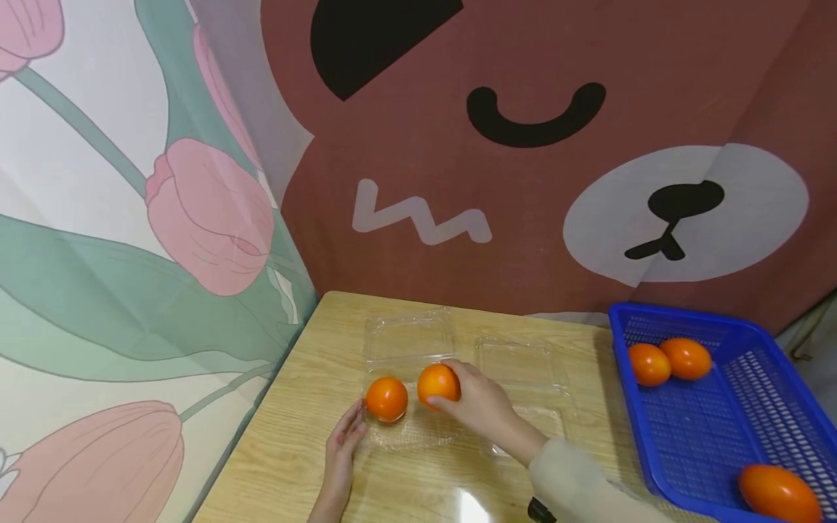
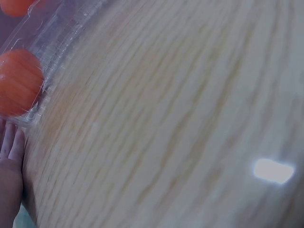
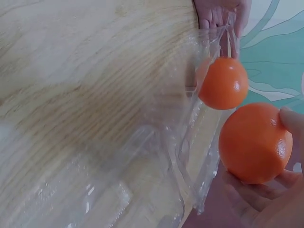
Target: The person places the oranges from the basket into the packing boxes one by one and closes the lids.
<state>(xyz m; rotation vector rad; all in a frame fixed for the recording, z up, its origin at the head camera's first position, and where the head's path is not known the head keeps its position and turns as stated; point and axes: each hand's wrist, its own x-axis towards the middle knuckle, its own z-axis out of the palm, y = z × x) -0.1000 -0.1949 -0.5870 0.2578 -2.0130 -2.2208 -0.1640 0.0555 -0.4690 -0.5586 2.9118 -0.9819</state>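
held orange (image 3: 255,142), 2nd (image 1: 386,399) in clr box (image 1: 413,436)

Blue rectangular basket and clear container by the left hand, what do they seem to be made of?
Blue rectangular basket: probably moulded plastic with a slight sheen, judging by its even colour and perforated walls.
Clear container: likely thin, glossy plastic, since the wood-grain tabletop shows through and its edges glint.

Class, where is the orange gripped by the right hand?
In the head view, the gripped orange, in the right hand, is below centre over the left clear container, just right of the neighbouring orange beside the left hand.
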